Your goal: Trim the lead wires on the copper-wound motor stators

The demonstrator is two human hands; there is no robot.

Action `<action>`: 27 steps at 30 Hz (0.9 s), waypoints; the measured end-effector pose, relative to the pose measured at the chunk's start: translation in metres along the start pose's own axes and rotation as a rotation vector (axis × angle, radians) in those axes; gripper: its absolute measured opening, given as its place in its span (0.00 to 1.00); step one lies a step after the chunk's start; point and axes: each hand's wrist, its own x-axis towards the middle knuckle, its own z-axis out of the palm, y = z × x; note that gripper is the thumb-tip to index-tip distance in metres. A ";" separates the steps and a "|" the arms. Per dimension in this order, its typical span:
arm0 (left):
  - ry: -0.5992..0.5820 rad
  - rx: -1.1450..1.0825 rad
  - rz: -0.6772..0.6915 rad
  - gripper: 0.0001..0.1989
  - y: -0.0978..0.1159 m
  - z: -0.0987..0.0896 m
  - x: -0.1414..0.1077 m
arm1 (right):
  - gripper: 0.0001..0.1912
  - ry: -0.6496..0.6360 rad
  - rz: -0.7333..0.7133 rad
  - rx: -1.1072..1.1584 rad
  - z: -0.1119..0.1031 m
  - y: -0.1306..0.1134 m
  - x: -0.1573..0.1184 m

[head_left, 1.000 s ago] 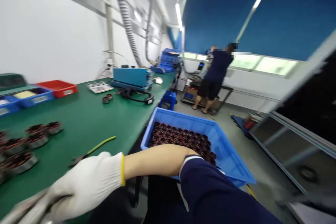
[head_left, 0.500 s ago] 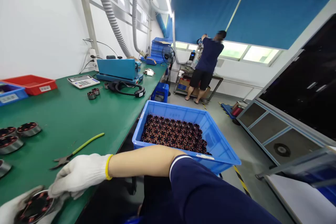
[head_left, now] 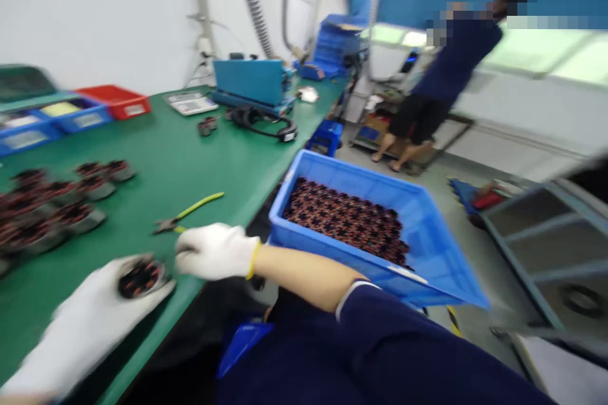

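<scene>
My left hand (head_left: 90, 310), in a white glove, holds a round metal ring with copper windings (head_left: 141, 277) over the green table's front edge. To the right of it is my right hand (head_left: 213, 252), gloved in white with a yellow cuff, its fingers curled; whatever they may hold is hidden. Just beyond lie cutters with yellow-green handles (head_left: 199, 204). Several similar wound rings (head_left: 78, 215) stand at the table's left. A blue bin (head_left: 446, 240) beside the table holds many dark and copper wound parts (head_left: 346, 215).
Red (head_left: 116, 101) and blue trays, a calculator (head_left: 190, 103), a teal machine (head_left: 249, 82) and a black headband device (head_left: 266, 123) are on the table. A person in dark clothes (head_left: 446, 69) stands at a cart in the back.
The view has shifted left and down. My right hand has come away from the wound ring, which stays in my left hand. More rings at the left now show.
</scene>
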 end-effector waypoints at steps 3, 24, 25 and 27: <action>0.006 0.066 -0.019 0.49 -0.013 -0.016 -0.025 | 0.26 0.364 -0.179 -0.029 0.000 0.014 -0.026; -0.012 -0.256 -0.021 0.31 -0.021 -0.023 -0.020 | 0.11 0.296 -0.601 -0.306 0.041 0.012 -0.038; -0.031 -0.285 -0.002 0.34 -0.018 -0.023 -0.022 | 0.11 0.298 -0.585 -0.290 0.043 0.011 -0.034; -0.048 -0.279 0.005 0.37 -0.013 -0.023 -0.024 | 0.11 0.291 -0.568 -0.265 0.044 0.007 -0.029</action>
